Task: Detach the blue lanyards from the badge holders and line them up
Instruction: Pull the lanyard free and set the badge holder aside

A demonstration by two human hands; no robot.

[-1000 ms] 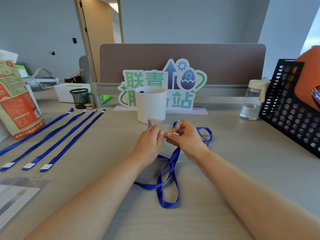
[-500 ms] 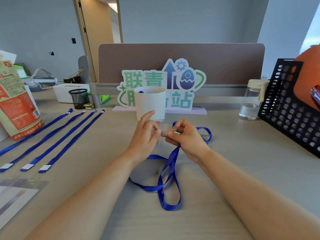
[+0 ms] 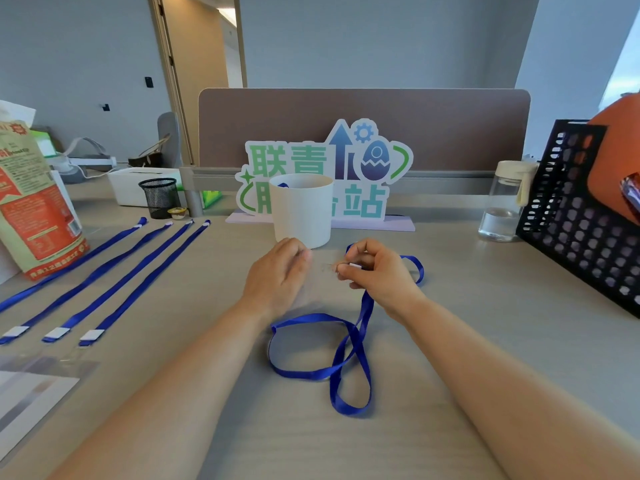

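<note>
A loose blue lanyard (image 3: 365, 313) lies in loops on the desk in front of me. My right hand (image 3: 377, 275) pinches its white clip end just above the desk. My left hand (image 3: 277, 275) hovers a short gap to the left, fingers curled, back toward me. A faint clear blur between the hands seems to be the badge holder (image 3: 327, 268) in my left fingers. Several other blue lanyards (image 3: 122, 278) lie straight and side by side at the left, white ends toward me.
A white cup (image 3: 301, 209) stands just behind my hands, in front of a card sign (image 3: 329, 164). Clear badge sleeves (image 3: 34, 393) lie at the lower left, an orange bag (image 3: 34, 209) far left. A water bottle (image 3: 502, 202) and black perforated basket (image 3: 581, 220) stand right.
My hands, joined at the clip a second ago, have pulled apart. The left hand moved left and lower; the right hand keeps the lanyard's end.
</note>
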